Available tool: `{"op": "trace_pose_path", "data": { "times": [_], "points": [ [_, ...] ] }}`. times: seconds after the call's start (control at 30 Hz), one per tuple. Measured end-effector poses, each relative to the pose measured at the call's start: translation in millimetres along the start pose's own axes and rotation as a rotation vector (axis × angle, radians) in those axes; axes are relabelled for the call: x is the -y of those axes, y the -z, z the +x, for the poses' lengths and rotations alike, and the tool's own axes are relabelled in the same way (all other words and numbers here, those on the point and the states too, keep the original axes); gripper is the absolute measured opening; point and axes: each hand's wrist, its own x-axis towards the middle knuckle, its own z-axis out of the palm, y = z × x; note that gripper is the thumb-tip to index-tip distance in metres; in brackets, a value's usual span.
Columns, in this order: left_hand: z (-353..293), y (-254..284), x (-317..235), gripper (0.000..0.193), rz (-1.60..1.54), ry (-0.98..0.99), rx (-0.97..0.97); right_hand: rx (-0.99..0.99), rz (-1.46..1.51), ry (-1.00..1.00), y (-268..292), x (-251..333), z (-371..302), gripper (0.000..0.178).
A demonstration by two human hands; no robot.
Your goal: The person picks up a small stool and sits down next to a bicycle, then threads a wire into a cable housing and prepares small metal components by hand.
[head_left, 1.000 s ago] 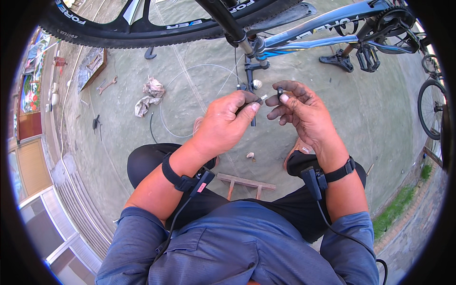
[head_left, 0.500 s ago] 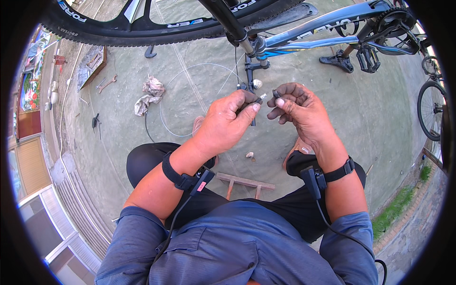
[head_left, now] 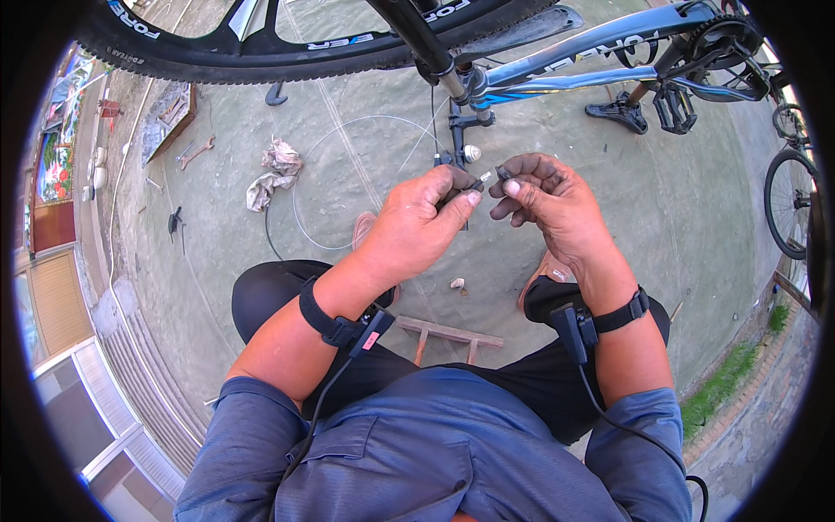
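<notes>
My left hand (head_left: 421,210) pinches a small dark piece with a pale, shiny tip (head_left: 484,177) between thumb and forefinger. Just across a narrow gap, my right hand (head_left: 557,202) holds a small black piece (head_left: 503,173) between thumb and fingertips. Both pieces are too small to name. The fingertips of both hands are blackened. Above them hangs a blue bicycle frame (head_left: 565,85), apparently turned upside down, with its handlebar stem (head_left: 474,122) low near the ground. A thin bare cable (head_left: 296,187) loops over the ground behind my left hand.
A crumpled rag (head_left: 274,174) and a wrench (head_left: 198,153) lie at the left. The bicycle's wheel (head_left: 287,65) spans the far side. A low wooden stool (head_left: 448,332) stands between my legs. Another bicycle wheel (head_left: 790,204) is at the right edge.
My left hand has shifted slightly to the right, bringing the pale tip closer to the black piece. My right hand has barely moved.
</notes>
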Motion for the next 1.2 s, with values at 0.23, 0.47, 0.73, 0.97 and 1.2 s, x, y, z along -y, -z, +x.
{"op": "trace_pose_path", "data": {
  "times": [0.23, 0.47, 0.73, 0.97, 1.2],
  "points": [
    [0.0, -1.0, -0.5, 0.017, 0.005, 0.022, 0.020, 0.004, -0.002, 0.014, 0.1, -0.9, 0.3, 0.024],
    [-0.6, -1.4, -2.3, 0.020, 0.004, 0.042, 0.016, 0.007, -0.051, 0.055, -1.6, -1.6, 0.5, 0.023],
    [-0.5, -1.5, -1.5, 0.020, 0.020, 0.033, 0.021, -0.047, -0.071, 0.123, -1.2, -2.3, 0.6, 0.025],
    [-0.5, -0.7, -5.1, 0.022, -0.026, 0.100, 0.018, -0.080, -0.112, 0.155, 1.2, 1.0, 0.5, 0.024],
    [-0.2, -0.7, -4.3, 0.023, -0.027, 0.107, 0.022, -0.072, -0.143, 0.136, 1.8, 1.3, 1.1, 0.024]
  ]
}}
